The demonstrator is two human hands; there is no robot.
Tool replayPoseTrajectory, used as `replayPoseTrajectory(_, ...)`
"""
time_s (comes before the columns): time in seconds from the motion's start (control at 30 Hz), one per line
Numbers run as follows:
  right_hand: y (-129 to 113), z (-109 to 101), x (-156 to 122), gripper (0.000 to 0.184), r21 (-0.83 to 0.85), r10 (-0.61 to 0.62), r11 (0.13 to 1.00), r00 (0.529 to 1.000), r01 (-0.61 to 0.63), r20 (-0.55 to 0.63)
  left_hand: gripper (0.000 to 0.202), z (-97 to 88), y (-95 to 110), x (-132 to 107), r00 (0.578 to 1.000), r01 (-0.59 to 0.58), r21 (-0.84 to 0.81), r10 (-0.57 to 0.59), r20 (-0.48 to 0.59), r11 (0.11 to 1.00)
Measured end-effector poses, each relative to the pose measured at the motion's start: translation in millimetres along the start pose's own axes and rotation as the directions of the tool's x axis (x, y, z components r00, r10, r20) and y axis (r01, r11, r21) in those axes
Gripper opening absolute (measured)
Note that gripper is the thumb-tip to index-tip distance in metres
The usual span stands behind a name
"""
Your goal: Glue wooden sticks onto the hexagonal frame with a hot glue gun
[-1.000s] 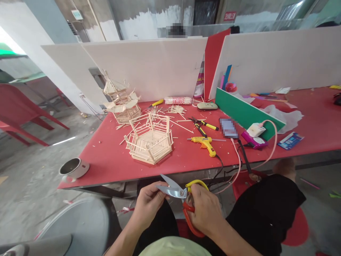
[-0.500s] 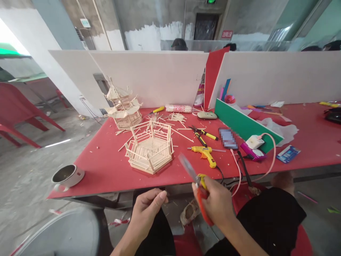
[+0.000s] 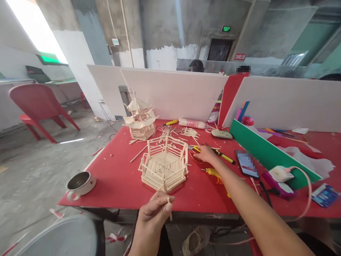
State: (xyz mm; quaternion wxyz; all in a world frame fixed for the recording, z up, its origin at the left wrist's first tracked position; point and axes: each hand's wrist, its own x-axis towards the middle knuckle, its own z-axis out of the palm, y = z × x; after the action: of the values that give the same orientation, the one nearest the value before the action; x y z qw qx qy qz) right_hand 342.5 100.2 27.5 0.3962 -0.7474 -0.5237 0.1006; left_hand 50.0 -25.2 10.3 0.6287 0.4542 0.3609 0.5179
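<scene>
My left hand (image 3: 157, 209), near the table's front edge, pinches a short thin wooden stick (image 3: 168, 201) between thumb and fingers. Just beyond it stands an octagonal-looking stick frame (image 3: 163, 167) with a slatted floor and low railings. My right hand (image 3: 206, 155) is stretched out over the table to the right of this frame. Its fingers are on the yellow and orange-red handles of scissors (image 3: 196, 149), whose metal end points left toward the loose sticks. Black-and-yellow pliers (image 3: 226, 157) lie by that hand. Below my forearm sits a yellow glue gun (image 3: 213, 173), partly covered.
A tiered stick pagoda (image 3: 141, 122) stands at the back left. Loose sticks (image 3: 190, 134), a stick bundle (image 3: 192, 123) and a yellow knife (image 3: 170, 122) lie behind the frame. A mug (image 3: 81, 183) stands front left; a phone (image 3: 247, 164) and green board (image 3: 271, 149) are right.
My right hand has moved forward from the table's front edge, carrying the scissors down to the tabletop beside the pliers. My left hand still pinches the stick, now more visible. The view has tilted up.
</scene>
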Motion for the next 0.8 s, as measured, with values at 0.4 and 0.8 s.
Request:
replayPoseTrajectory(0.4,-86.7,-25.1,-192.3,0.025,0.527,-0.084,0.801,0.818,-0.284,0.569,0.009,10.4,11.8,16.4,0.989,0.001,0.081,-0.013,0.149,0.997)
replayPoseTrajectory(0.8,-84.7,13.4,-164.7,0.042,0.745,0.213,0.412,0.85,-0.525,0.481,0.057,-4.4,22.8,31.3,0.979,-0.191,0.305,0.205,-0.012,0.933)
